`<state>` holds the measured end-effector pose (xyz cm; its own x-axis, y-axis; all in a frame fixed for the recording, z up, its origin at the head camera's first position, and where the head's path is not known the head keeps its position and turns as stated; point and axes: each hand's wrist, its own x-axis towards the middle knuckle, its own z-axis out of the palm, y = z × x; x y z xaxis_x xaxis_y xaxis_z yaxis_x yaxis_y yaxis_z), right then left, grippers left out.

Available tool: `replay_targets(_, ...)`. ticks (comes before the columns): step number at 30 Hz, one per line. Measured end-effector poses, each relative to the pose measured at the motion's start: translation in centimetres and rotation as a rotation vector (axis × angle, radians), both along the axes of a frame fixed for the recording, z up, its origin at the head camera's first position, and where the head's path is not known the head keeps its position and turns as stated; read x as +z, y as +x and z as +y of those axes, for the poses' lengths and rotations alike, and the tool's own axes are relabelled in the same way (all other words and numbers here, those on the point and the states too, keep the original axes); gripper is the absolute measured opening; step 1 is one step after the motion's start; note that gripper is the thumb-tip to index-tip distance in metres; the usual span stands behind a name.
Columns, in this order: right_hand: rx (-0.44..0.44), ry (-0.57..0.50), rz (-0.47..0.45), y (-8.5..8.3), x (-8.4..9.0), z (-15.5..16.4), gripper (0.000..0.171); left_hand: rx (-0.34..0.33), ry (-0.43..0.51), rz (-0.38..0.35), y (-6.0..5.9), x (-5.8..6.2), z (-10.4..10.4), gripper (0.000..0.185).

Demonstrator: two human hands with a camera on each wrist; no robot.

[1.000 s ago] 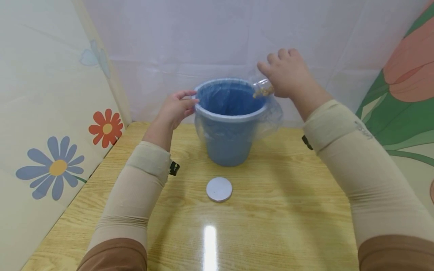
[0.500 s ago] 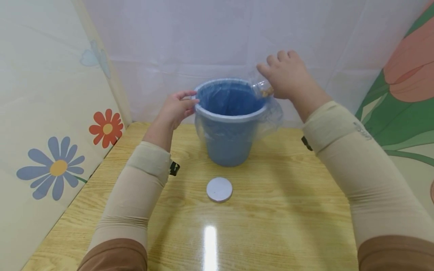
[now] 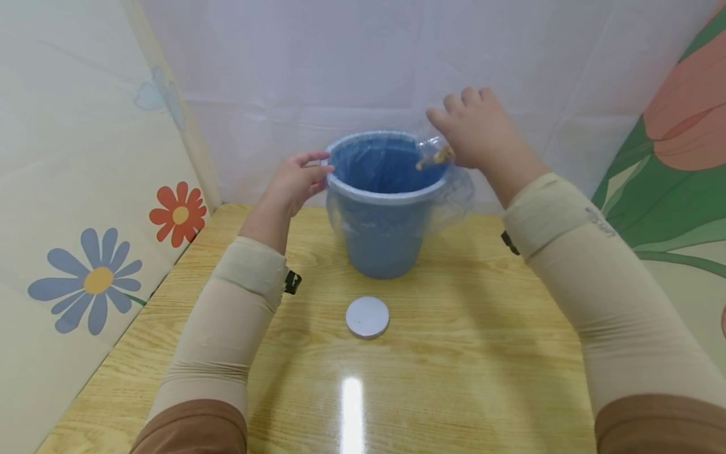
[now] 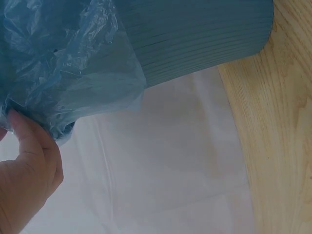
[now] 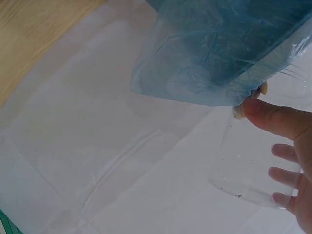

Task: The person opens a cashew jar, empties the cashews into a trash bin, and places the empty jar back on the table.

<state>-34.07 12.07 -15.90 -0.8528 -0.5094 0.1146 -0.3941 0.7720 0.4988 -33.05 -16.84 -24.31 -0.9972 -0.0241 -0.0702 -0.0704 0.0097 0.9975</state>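
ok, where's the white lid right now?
In the head view the lid lies flat on the table, centre, just in front of the blue bucket and between the two forearms, touched by neither hand.

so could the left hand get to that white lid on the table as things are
Probably yes. The left hand rests on the bucket rim holding nothing else, and the white lid lies in front of the bucket with bare table between.

Both forearms wear snug beige sleeves [image 3: 227, 328] — rust-brown fabric shows above them at the frame's lower corners. The right-side sleeve [image 3: 590, 265] carries small grey lettering — a black clip [image 3: 291, 282] sits by the left cuff.
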Motion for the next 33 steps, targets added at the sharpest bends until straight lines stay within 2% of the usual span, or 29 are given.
replay_targets(9,-0.015,-0.007,0.032,-0.06,-0.02,-0.04,0.081,0.001,-0.003,-0.001,0.01,-0.03,-0.02,0.043)
replay_targets(14,-0.015,0.003,0.083,-0.13,0.21,-0.01,0.079,0.002,-0.006,0.001,0.02,-0.06,-0.03,0.043)
replay_targets(24,0.009,0.009,0.060,-0.05,0.50,-0.03,0.083,0.000,-0.004,0.005,-0.02,0.01,0.05,0.043)
replay_targets(33,-0.010,0.008,0.027,-0.11,0.34,0.00,0.087,0.004,-0.003,0.006,-0.08,-0.03,0.12,0.043)
